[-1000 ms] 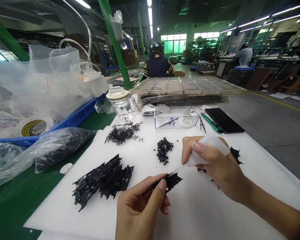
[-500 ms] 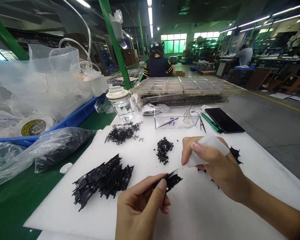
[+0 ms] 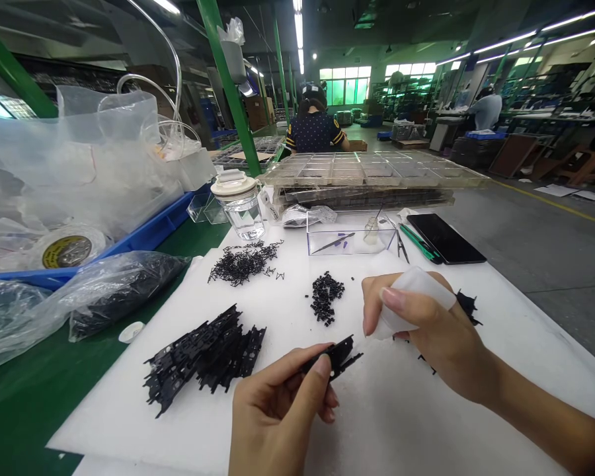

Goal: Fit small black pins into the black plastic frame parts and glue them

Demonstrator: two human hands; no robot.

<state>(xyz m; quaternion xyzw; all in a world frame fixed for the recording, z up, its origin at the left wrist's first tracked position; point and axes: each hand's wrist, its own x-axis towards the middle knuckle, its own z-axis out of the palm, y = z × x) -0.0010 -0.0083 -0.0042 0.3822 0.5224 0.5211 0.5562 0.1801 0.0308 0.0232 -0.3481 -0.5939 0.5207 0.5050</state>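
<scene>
The left hand (image 3: 285, 403) pinches a flat black part (image 3: 341, 355) firmly between thumb and forefinger, the other fingers curled in beneath it. The part is held up over the white board (image 3: 387, 423), in the lower middle of the view. Its long axis slants from the pinch up and to the right, away from the person; at the free end, 2 narrow tips point toward the right hand (image 3: 439, 337). The right hand is wrapped around a translucent white bottle (image 3: 421, 285), thumb and fingers closed on its sides. The bottle lies tilted, its lower end down and to the left, facing the part; its nozzle is too faint to make out, so I cannot tell whether it touches. Near the left hand, to its left, a fanned pile of similar black parts (image 3: 198, 357) rests on the board, most with long axes slanting up to the right. Beyond the hands lie 2 heaps: tiny black pieces (image 3: 324, 297) and thin black clips (image 3: 242, 263).
</scene>
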